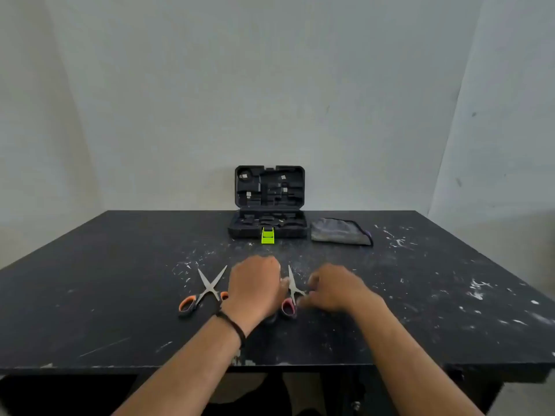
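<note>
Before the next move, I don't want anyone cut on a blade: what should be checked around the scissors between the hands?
1. Pink-handled scissors lie flat on the table: ok.
2. Their blades are closed: cannot tell, the left hand covers part of them.
3. The left hand has a firm hold: cannot tell, the back of the hand hides its fingers.
4. The right hand has a firm hold: cannot tell, it is blurred.
5. Orange-handled scissors are safe beside the left wrist: not ok, their blades are spread wide open.
6. The open tool case stands apart from both hands: ok.
</note>
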